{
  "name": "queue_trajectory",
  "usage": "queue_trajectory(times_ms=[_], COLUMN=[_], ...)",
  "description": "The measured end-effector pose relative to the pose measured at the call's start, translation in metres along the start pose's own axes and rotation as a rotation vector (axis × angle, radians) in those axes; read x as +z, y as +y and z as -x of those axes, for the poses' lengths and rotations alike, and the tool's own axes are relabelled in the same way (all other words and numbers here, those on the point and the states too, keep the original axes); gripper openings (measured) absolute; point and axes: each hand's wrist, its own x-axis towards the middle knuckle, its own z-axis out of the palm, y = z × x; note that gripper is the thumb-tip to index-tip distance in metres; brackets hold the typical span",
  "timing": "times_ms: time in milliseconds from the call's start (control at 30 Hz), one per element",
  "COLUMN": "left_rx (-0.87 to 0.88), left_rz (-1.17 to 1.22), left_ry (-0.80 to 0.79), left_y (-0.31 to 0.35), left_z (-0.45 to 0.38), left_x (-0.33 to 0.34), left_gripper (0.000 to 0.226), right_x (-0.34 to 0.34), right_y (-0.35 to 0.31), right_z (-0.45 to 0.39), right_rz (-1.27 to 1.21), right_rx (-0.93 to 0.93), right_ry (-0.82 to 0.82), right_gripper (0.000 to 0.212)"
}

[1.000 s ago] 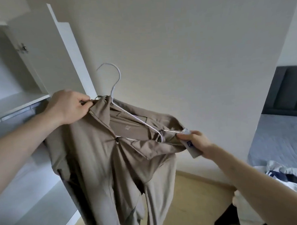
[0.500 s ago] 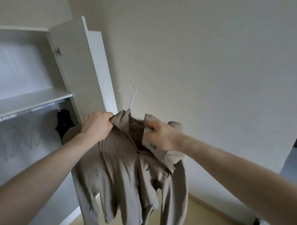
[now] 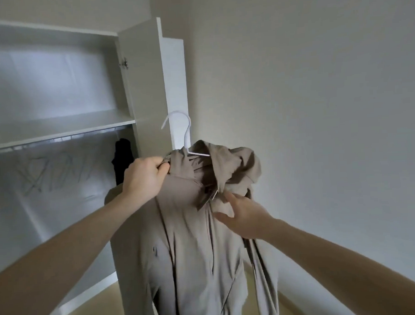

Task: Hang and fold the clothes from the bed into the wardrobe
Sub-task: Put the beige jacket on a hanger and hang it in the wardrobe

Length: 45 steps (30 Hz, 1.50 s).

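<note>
Jacket (image 3: pixel 193 241) of soft, limp beige cloth droops from a thin white hanger (image 3: pixel 185 137), held up before the open wardrobe (image 3: pixel 58 130). Left hand (image 3: pixel 143 179) bunches its collar in a tight grip; right hand (image 3: pixel 244 215), fingers loosely spread, touches the front. It looks light and likely to slide, so holding the hanger's neck seems safest.

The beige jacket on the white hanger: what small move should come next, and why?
Probably the right hand should smooth the bunched collar and hood over the hanger's right shoulder. The beige jacket sits crumpled there, while the left hand grips the left shoulder at the white hanger. The hook is free, and the wardrobe rail is close, so hanging can follow.
</note>
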Motion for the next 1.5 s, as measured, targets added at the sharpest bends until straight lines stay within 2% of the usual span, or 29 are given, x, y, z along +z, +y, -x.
queue_trajectory(times_ms=[67, 100, 200, 267, 300, 333, 367, 400, 433, 467, 500, 567, 767, 967, 1167, 1233, 1400, 1500], left_rx=[0.003, 0.006, 0.019, -0.001, -0.011, -0.013, -0.011, -0.015, -0.022, -0.023, -0.015, 0.008, 0.050, 0.032, -0.051, -0.073, -0.178, -0.212], left_rz=[0.023, 0.017, -0.041, -0.087, -0.097, -0.098, -0.093, -0.092, -0.093, -0.096, -0.092, -0.070, -0.114, -0.188, -0.162, -0.143, -0.065, 0.008], left_ry=[0.070, 0.096, 0.125, 0.130, 0.132, 0.135, 0.137, 0.141, 0.143, 0.142, 0.135, 0.089, -0.015, -0.071, -0.097, -0.129, -0.095, -0.061], left_y=[-0.008, -0.014, -0.030, -0.043, -0.050, -0.055, -0.059, -0.065, -0.073, -0.080, -0.088, -0.107, -0.161, -0.211, -0.261, -0.277, -0.326, -0.349], left_z=[-0.001, -0.001, 0.002, 0.005, 0.006, 0.006, 0.006, 0.004, 0.002, 0.000, -0.001, -0.006, -0.029, -0.047, -0.055, -0.055, -0.060, -0.074], left_x=[-0.007, -0.010, -0.020, -0.025, -0.027, -0.029, -0.030, -0.032, -0.033, -0.034, -0.035, -0.035, -0.036, -0.039, -0.031, -0.026, -0.017, -0.011], left_gripper=[0.046, 0.045, 0.045, 0.042, 0.040, 0.039, 0.039, 0.040, 0.039, 0.039, 0.039, 0.039, 0.048, 0.024, 0.007, 0.010, 0.023, 0.029], right_x=[-0.017, -0.026, -0.054, -0.068, -0.072, -0.075, -0.076, -0.072, -0.067, -0.060, -0.052, -0.034, 0.002, 0.038, 0.087, 0.099, 0.093, 0.081], right_y=[0.012, 0.018, 0.029, 0.032, 0.029, 0.026, 0.023, 0.018, 0.012, 0.005, 0.000, -0.013, -0.068, -0.165, -0.231, -0.238, -0.212, -0.188], right_z=[-0.001, -0.004, -0.013, -0.026, -0.035, -0.046, -0.056, -0.070, -0.083, -0.094, -0.105, -0.125, -0.183, -0.230, -0.266, -0.276, -0.317, -0.354], right_rz=[0.022, 0.060, 0.013, -0.092, -0.142, -0.174, -0.196, -0.218, -0.230, -0.238, -0.220, -0.200, -0.299, -0.355, -0.433, -0.439, -0.301, -0.176], right_rx=[-0.003, -0.019, -0.152, -0.231, -0.233, -0.207, -0.168, -0.128, -0.097, -0.087, -0.091, -0.122, -0.278, -0.435, -0.426, -0.461, -0.436, -0.413], right_ry=[0.083, 0.153, 0.439, 0.664, 0.721, 0.700, 0.590, 0.424, 0.260, 0.139, 0.088, 0.120, 0.198, 0.302, 0.350, 0.306, -0.042, -0.093], right_gripper=[0.044, 0.048, 0.049, 0.035, 0.022, 0.021, 0.036, 0.049, 0.054, 0.049, 0.038, 0.013, 0.034, 0.037, 0.032, 0.030, 0.028, 0.032])
